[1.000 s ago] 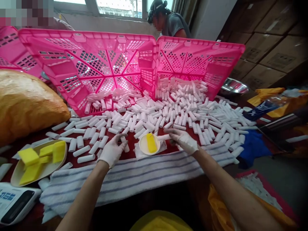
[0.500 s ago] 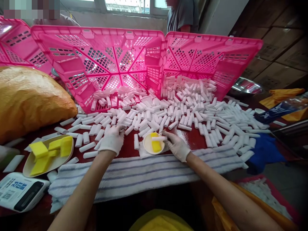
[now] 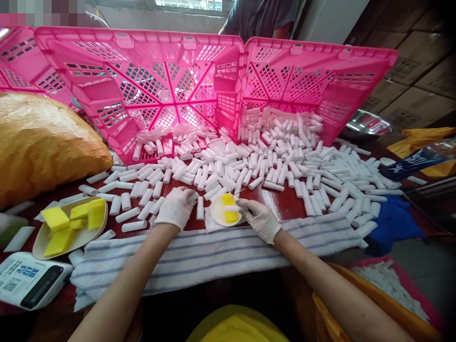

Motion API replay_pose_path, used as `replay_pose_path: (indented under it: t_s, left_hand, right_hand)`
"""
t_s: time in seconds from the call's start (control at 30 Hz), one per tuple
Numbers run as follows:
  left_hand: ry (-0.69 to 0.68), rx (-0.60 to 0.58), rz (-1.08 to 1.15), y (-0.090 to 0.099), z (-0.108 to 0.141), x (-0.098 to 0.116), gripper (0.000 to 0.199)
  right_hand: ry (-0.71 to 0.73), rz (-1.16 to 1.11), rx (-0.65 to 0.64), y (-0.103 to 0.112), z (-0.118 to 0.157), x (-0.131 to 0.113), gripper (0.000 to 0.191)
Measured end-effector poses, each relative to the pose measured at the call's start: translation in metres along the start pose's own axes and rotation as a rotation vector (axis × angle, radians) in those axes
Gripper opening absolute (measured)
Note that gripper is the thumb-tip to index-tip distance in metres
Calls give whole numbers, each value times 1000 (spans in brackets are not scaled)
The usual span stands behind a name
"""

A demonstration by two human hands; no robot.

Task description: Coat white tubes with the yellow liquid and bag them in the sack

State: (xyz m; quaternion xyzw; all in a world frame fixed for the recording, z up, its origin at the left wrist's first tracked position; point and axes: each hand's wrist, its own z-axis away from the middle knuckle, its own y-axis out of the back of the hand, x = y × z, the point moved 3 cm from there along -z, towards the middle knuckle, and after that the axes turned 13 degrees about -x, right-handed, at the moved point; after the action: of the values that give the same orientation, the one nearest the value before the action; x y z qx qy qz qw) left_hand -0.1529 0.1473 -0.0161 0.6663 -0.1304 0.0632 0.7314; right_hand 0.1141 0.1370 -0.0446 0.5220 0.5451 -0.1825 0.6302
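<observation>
White gloves cover both hands. My right hand (image 3: 259, 218) has its fingers pinched on a short white roll (image 3: 232, 208), which lies across a yellow sponge (image 3: 229, 217) at the small white dish (image 3: 217, 216). A thin stick points up from the same fingers. Left of the dish, my left hand (image 3: 177, 207) is closed, its fingertips near an upright white roll (image 3: 200, 208); what they hold, if anything, is too small to make out. Many loose white rolls (image 3: 272, 158) are heaped behind the hands.
Pink baskets (image 3: 142, 42) stand tipped behind the heap. At the left are an orange sack (image 3: 46, 142), an oval dish (image 3: 101, 229) of yellow sponges and a white device (image 3: 35, 280). A striped towel (image 3: 213, 251) lines the front edge. A person (image 3: 261, 19) stands beyond.
My left hand has moved right, closer to the dish. My right hand has shifted slightly left, with the roll still at its fingers. The view has tilted a little.
</observation>
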Motion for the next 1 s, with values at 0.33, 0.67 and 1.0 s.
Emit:
replay_pose_path:
  t_s: [0.33,0.67,1.0]
  left_hand:
    - [84,137,23,10,46,-5,34]
    - [111,133,-154,31,99,-34,40]
    - [-86,64,-94,23,30,-10,39]
  right_hand:
    - [48,202,7,0,12,-3,25]
    - [61,257,-10,-3,18,-3,27]
    - [-5,277,13,-7,20,-1,34]
